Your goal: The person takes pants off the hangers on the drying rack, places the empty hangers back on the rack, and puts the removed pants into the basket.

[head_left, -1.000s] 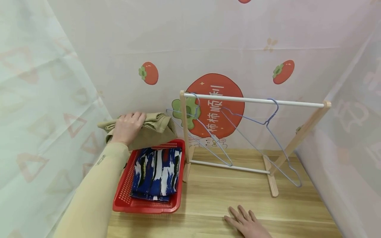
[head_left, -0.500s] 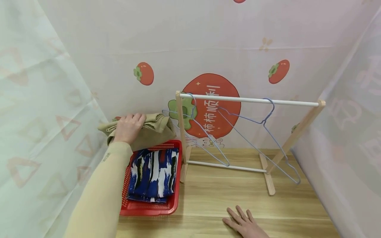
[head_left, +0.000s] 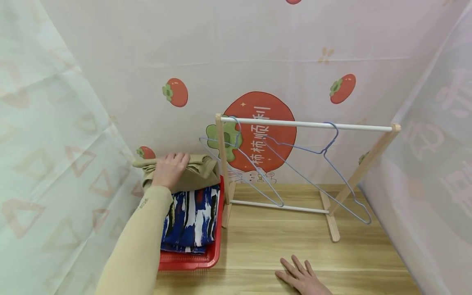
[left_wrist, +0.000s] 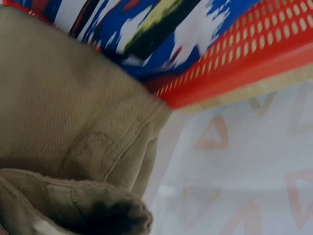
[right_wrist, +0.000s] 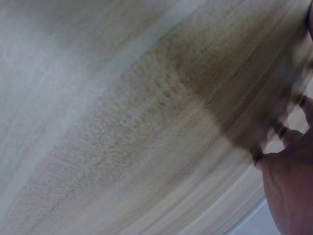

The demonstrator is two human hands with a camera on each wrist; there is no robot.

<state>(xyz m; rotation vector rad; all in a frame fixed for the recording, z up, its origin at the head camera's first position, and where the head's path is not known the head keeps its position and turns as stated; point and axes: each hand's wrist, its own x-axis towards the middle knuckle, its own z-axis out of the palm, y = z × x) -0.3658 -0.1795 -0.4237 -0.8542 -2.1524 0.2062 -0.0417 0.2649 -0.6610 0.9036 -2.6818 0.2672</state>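
My left hand (head_left: 171, 169) grips a folded khaki garment (head_left: 199, 174) from above, at the far end of the red basket (head_left: 217, 246). In the left wrist view the ribbed khaki cloth (left_wrist: 73, 103) hangs beside the basket's perforated wall (left_wrist: 254, 46). A folded blue, white and black patterned garment (head_left: 191, 221) lies in the basket, its far part covered by the khaki one. My right hand (head_left: 304, 280) rests on the wooden table with its fingers spread, holding nothing; the right wrist view shows these fingers (right_wrist: 293, 137) at the tabletop.
Right of the basket stands a small rack (head_left: 306, 123) with a white rail and wooden posts. Two blue wire hangers (head_left: 328, 151) hang from it. Printed cloth walls (head_left: 73, 155) enclose the table (head_left: 258, 237) at the back and both sides.
My left hand has lowered the khaki garment toward the basket's far end, where it now overlaps the patterned garment. The head view has shifted slightly; my right hand stays put.
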